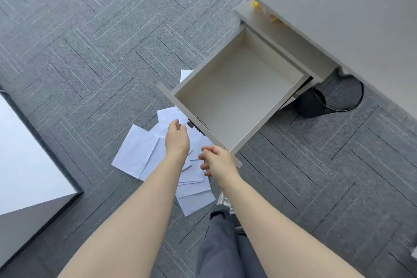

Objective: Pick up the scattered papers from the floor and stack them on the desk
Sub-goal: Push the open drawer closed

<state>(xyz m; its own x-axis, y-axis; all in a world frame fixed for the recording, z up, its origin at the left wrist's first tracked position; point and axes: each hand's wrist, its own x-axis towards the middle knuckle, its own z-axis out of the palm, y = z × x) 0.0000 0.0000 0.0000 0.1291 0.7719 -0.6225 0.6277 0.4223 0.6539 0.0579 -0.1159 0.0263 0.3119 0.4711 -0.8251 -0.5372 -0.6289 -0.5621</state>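
Reaching downward from the 6 o'clock edge, both bare forearms extend over the papers [144, 153], a loose overlapping scatter of white sheets lying on the grey carpet floor [79, 40] at centre. The left hand [177, 140] hangs above the upper sheets with fingers loosely curled; its grip holds nothing, and whether the fingertips touch paper cannot be told. The right hand [217, 161], at about 4 o'clock of the left, has its fingers spread and relaxed, its grip likewise empty, just beside the front corner of the open drawer [237, 95]. The drawer is pulled fully out from a pedestal under the bench [338, 7], which occupies the 1 o'clock corner. The drawer front overhangs the scatter: one sheet shows at its 10 o'clock side and others run beneath its front edge, near a small dark lock [191, 123]. A black wire bin [331, 99] stands at 3 o'clock beneath the bench. A white panel [24, 153] with a dark edge lies at 9 o'clock. A grey trouser leg [221, 248] and a shoe [223, 201] appear at 6 o'clock, the shoe just beside the lowest sheet.
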